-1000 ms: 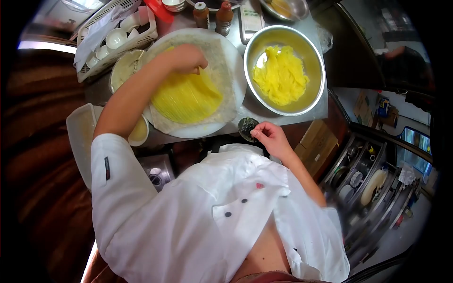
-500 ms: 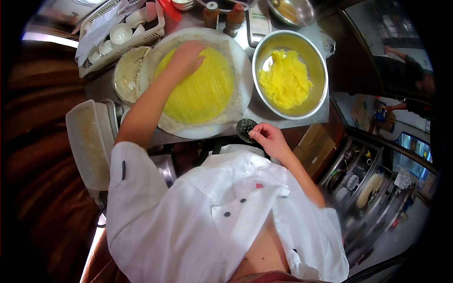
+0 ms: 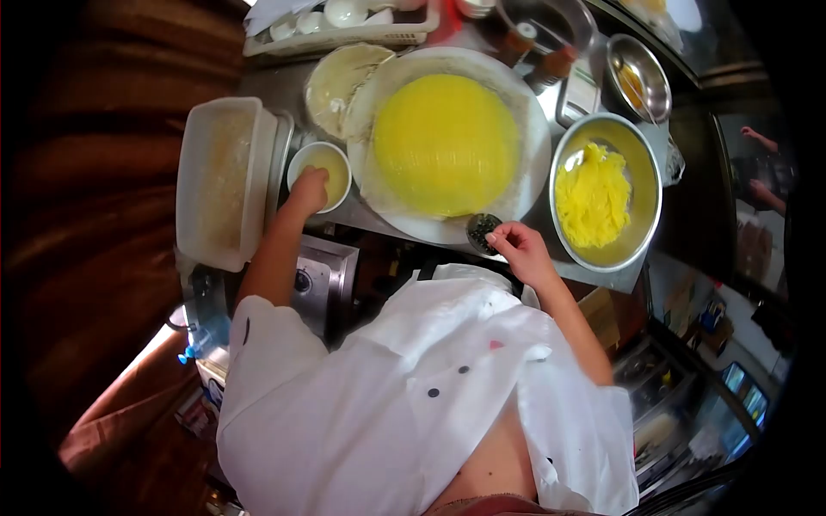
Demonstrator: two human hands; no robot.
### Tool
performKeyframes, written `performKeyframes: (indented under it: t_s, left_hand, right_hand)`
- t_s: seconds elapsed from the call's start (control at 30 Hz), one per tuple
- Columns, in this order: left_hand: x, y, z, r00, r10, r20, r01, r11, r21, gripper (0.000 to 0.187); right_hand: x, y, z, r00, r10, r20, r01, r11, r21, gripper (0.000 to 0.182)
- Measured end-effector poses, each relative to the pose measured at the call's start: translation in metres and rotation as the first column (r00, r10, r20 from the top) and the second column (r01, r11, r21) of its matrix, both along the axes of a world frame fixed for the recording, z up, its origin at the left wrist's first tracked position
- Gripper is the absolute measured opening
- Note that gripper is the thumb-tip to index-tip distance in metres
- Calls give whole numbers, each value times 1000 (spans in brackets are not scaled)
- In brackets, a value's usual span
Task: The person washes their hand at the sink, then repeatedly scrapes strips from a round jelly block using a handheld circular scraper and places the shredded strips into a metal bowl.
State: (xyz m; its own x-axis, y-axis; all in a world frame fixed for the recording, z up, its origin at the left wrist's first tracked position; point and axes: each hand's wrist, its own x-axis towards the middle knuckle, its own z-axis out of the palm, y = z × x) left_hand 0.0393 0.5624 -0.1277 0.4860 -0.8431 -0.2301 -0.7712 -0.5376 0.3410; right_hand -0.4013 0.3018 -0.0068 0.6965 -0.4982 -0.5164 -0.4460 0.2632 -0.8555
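Observation:
My left hand (image 3: 311,187) reaches into a small white bowl (image 3: 347,176) of pale yellow contents, its fingers bunched and their tips hidden. A pinch of my right hand (image 3: 520,249) holds the edge of a small dark round dish (image 3: 483,232) with dark bits in it, at the near edge of a white round board (image 3: 539,159). On the board, over a pale cloth-like layer, lies a smooth yellow disc (image 3: 446,144). To the right, a steel bowl (image 3: 647,206) contains a crumpled yellow mass (image 3: 594,198).
A white rectangular tub (image 3: 219,185) stands at the left, and a coated bowl (image 3: 340,90) behind the small white one. Farther back are a basket of white cups (image 3: 387,36), two bottles and another steel bowl (image 3: 638,77). The counter's front edge is before my body.
My left hand has moved from over the yellow disc to the small white bowl at the left. My right hand still pinches the dark dish. The view has shifted left.

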Motion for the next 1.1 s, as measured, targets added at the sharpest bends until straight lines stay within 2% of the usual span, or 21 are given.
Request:
performKeyframes:
  t_s: [0.13,0.23,0.37,0.43,0.5,0.53,0.67,0.73,0.83,0.97,1.07,1.1]
  left_hand:
    - [-4,-15,-24,994,105,-12,-104,993,49,12]
    - [-10,-20,-17,980,195,-48,-191,979,77,11]
    - [-3,-6,-26,950,277,-145,-293,951,-100,10]
    - [-3,-3,-20,925,325,-197,-361,914,-186,11]
    - [-3,-5,-2,882,370,-290,-422,895,-142,15]
    - [-4,-5,5,857,390,-337,-449,886,-117,17]
    - [-5,5,12,867,365,-339,-458,852,-255,30]
    - [-12,7,34,869,345,-354,-459,830,-316,34]
    - [-17,19,36,861,302,-409,-480,748,-458,27]
    - [-23,32,46,844,352,-405,-519,727,-449,23]
    - [-28,35,60,829,371,-418,-541,720,-434,21]
    - [-28,36,61,827,374,-420,-545,717,-435,20]
  right_hand:
    - [58,0,14,981,192,12,-192,981,-37,22]
    - [96,3,4,937,350,2,-349,934,-71,22]
    - [152,17,2,864,503,1,-500,859,-111,23]
    - [181,24,-10,809,587,33,-571,798,-190,26]
    - [211,34,-15,762,647,21,-617,735,-281,27]
    - [227,39,-17,746,666,6,-627,705,-331,26]
    - [285,60,-35,695,717,-54,-645,589,-487,21]
    - [309,69,-47,662,743,-98,-656,510,-557,16]
    - [335,82,-61,630,752,-192,-691,431,-579,14]
    - [358,88,-83,469,782,-411,-775,141,-616,16]
    - [367,91,-76,385,752,-535,-824,20,-566,15]
    - [370,93,-76,377,751,-542,-850,47,-525,16]
